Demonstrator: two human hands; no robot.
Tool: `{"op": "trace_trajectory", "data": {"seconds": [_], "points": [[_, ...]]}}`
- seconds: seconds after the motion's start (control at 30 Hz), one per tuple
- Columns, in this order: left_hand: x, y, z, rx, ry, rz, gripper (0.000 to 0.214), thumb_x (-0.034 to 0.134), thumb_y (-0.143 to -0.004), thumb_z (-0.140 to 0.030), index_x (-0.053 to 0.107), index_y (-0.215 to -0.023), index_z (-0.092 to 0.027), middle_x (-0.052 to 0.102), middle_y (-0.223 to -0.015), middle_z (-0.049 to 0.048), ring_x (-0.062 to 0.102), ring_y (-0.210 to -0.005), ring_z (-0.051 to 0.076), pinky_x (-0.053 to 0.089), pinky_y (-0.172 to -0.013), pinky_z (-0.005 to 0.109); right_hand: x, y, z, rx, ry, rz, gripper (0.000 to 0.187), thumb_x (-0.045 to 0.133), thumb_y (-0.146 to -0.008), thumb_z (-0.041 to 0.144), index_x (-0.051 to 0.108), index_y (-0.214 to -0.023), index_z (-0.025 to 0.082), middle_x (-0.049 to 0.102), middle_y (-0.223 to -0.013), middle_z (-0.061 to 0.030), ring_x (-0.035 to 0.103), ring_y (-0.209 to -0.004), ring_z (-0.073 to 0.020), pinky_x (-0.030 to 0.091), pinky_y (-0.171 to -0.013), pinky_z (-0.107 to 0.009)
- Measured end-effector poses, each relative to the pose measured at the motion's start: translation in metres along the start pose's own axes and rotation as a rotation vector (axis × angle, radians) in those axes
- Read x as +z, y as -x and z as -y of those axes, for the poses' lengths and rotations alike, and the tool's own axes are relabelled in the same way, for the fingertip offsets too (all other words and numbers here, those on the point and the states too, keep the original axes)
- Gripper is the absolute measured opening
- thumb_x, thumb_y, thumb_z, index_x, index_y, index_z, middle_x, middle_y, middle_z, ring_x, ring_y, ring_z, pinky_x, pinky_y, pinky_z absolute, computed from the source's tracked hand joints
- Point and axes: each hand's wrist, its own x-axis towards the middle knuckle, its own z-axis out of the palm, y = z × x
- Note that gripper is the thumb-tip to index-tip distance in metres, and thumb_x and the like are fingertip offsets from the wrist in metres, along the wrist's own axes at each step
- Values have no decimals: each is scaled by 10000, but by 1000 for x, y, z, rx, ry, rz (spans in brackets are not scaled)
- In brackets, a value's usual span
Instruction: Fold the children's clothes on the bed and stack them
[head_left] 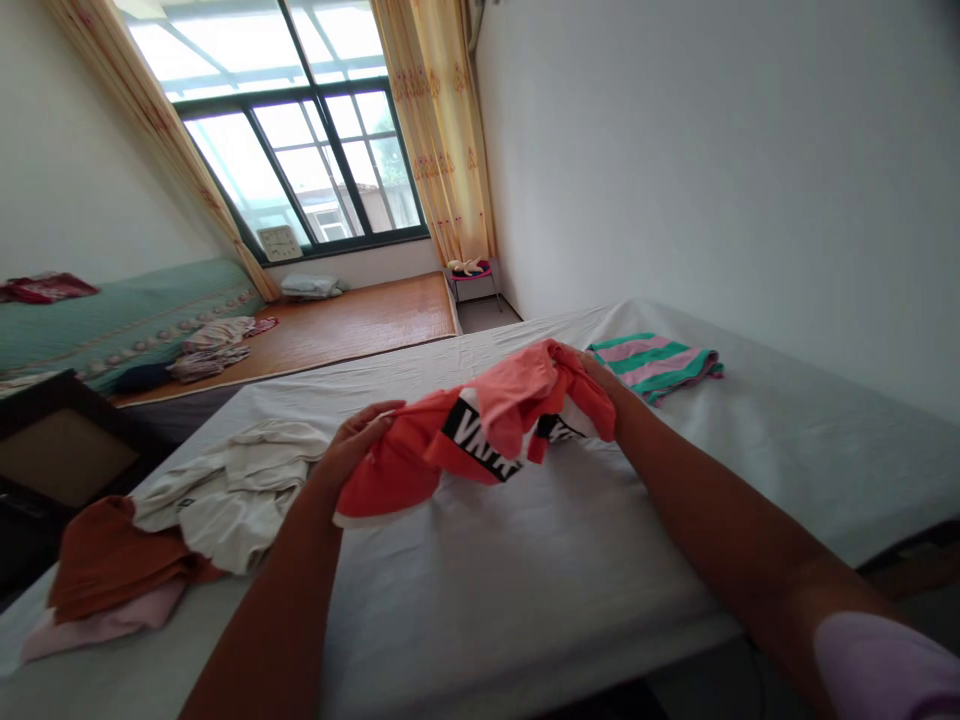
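The person's hands are apart: the left hand (366,428) pinches one end of a red garment (409,450), and the right hand (598,376) grips the other, its fingers mostly hidden by cloth. The garment hangs bunched between them, above a pale sheet (787,450). On that sheet, a striped cloth (652,362) lies beyond the right hand; a cream garment (240,485) and a rust-brown garment (116,560) lie left of the left forearm. Farther off, a brown mat (375,312) stretches below a window (352,165) beside a yellow curtain (435,130).
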Motion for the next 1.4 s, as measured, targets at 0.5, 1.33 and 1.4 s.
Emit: {"op": "trace_trajectory", "data": {"seconds": [0.5, 1.33, 1.4], "points": [[21, -5, 25, 424, -846, -143, 320, 503, -867, -438, 711, -913, -199, 707, -931, 53, 625, -902, 209, 480, -859, 336, -15, -5, -26, -39, 879, -53, 503, 713, -712, 473, 622, -1097, 161, 684, -1094, -106, 633, -994, -238, 495, -882, -341], [-6, 8, -2, 214, -711, 214, 399, 747, -661, -444, 752, -999, -232, 679, -1153, 85, 604, -1081, 271, 450, -969, 339, -55, -8, -11, 44, 1459, -580, 214, 537, -801, 356, 655, -820, 179, 691, -828, -91, 591, -723, -193, 336, -600, -263], [-15, 7, 4, 168, -729, 201, 486, 794, -578, -428, 744, -1028, -253, 673, -1173, 81, 602, -1091, 285, 437, -985, 345, -58, -6, -8, 30, 1433, -672, 225, 524, -808, 352, 656, -858, 177, 694, -847, -100, 590, -725, -200, 333, -596, -271]]}}
